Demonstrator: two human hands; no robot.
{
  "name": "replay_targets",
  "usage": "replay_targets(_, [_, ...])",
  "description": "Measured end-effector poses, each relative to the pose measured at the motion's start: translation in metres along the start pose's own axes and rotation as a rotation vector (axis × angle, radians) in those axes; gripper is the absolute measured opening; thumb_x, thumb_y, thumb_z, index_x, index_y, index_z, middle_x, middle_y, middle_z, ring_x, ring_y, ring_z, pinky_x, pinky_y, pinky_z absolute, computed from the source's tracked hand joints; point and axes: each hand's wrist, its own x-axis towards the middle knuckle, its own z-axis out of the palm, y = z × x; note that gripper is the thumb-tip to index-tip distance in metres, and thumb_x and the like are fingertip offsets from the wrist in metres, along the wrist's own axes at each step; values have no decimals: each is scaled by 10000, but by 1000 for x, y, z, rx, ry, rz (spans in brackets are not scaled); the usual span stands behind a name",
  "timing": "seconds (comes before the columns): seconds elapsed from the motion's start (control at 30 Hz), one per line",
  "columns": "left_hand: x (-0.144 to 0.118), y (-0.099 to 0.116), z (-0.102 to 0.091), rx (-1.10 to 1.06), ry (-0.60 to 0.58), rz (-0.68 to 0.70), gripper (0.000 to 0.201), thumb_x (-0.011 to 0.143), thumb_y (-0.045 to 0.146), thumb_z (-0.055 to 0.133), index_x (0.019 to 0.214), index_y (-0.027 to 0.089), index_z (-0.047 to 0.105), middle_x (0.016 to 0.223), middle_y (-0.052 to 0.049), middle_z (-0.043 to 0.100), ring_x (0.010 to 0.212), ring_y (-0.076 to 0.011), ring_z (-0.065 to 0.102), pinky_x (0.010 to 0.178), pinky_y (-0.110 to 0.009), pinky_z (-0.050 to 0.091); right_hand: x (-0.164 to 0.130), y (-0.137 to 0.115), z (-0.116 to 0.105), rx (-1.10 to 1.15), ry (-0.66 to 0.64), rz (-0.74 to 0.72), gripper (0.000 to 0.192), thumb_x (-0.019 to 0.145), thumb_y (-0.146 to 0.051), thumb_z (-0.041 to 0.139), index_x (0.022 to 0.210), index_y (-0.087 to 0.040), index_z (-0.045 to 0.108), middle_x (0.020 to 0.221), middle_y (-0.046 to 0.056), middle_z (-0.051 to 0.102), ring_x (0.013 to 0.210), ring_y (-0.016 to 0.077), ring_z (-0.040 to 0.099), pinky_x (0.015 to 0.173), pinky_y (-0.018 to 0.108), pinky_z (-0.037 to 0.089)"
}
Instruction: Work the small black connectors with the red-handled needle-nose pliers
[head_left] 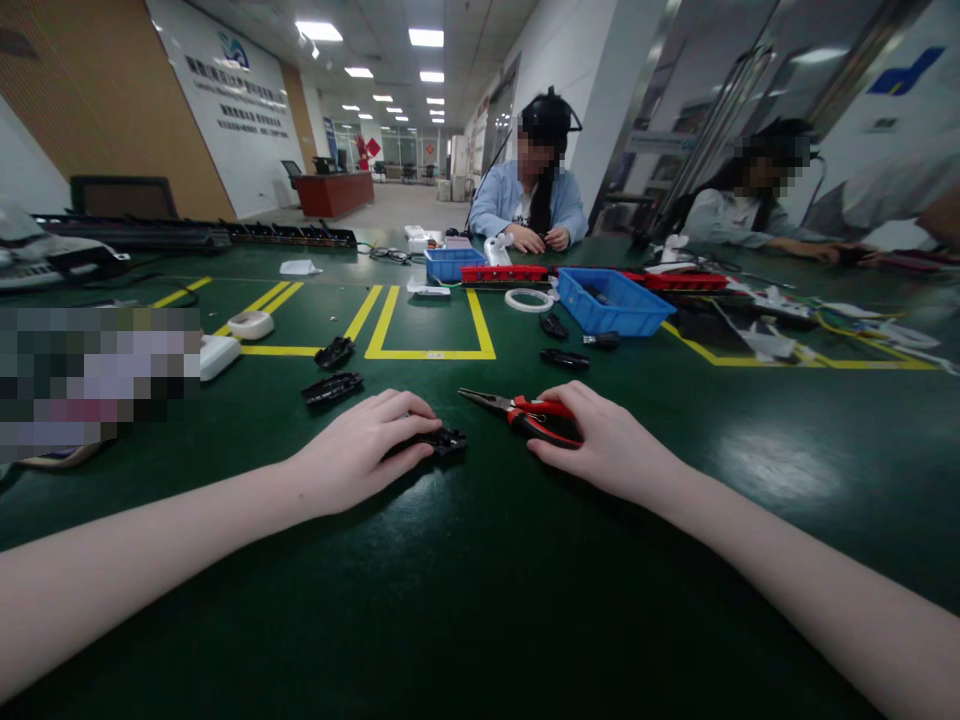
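Observation:
My left hand [360, 450] lies palm down on the green table [480, 600] and covers a small black plastic part [442, 441], whose end pokes out by the fingertips. My right hand [600, 440] rests on the handles of red-and-black needle-nose pliers [517, 410]. The pliers lie flat on the table with their jaws pointing left. The two hands are about a hand's width apart.
Two black parts [332, 388] [334, 352] lie ahead on the left, more black parts [564, 358] ahead on the right. A blue bin [611, 302], a white ring [528, 299] and red trays [504, 273] stand further back. Two people sit across the table.

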Motion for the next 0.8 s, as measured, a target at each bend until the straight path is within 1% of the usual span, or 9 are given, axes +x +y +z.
replay_targets(0.07, [0,0,1,8,3,4,287,1019,233,471,1257,165,617,1253,-105,609,1140,-244,570,986,-444,522,-3,0,-2,-56,5,-41,433,838,-476,620,1160,-191,567,1156,107,632,1020,274,639,852,415,543])
replay_targets(0.17, [0,-1,0,9,-6,16,329,1024,226,454,1327,188,577,1271,-99,601,1139,-244,556,962,-435,531,-7,-2,-3,-201,23,-114,404,870,-411,566,1193,-168,569,1144,133,645,1021,299,633,842,445,544])
replay_targets(0.3, [1,-2,-2,19,-30,36,325,1031,228,434,1311,215,597,1266,-93,595,1127,-246,549,948,-440,528,-6,-3,1,-302,59,-208,401,867,-383,555,1193,-152,585,1098,153,660,949,311,642,774,455,557])
replay_targets(0.4, [1,-2,-2,18,-36,33,318,1033,240,439,1305,223,601,1268,-91,591,1127,-247,545,943,-437,527,-5,-1,3,-240,104,-230,345,873,-417,569,1122,-182,608,1051,129,672,913,289,649,743,433,565])
replay_targets(0.5, [1,-2,-2,16,-33,32,315,1032,237,441,1306,229,597,1268,-87,591,1127,-244,545,937,-427,526,-5,0,4,-134,141,-242,336,870,-462,605,1097,-215,609,1057,98,676,928,269,657,742,412,571])
replay_targets(0.6, [2,-3,-1,6,-23,24,304,1026,220,451,1286,215,607,1247,-84,600,1104,-237,554,927,-412,524,-5,1,4,-84,187,-304,357,848,-449,656,1121,-225,602,1096,93,669,979,268,652,791,419,570])
replay_targets(0.7, [2,-4,0,-13,-17,15,293,1024,211,454,1268,208,616,1221,-81,608,1074,-229,562,913,-401,523,-6,2,5,-78,255,-377,375,842,-416,679,1151,-221,597,1117,101,664,1018,271,640,844,427,562])
replay_targets(0.8, [2,-5,0,-29,-20,17,298,1027,205,446,1275,214,611,1232,-78,603,1080,-226,559,913,-397,520,-6,2,5,-71,311,-394,379,843,-401,683,1166,-221,602,1119,102,667,1029,272,639,860,426,556])
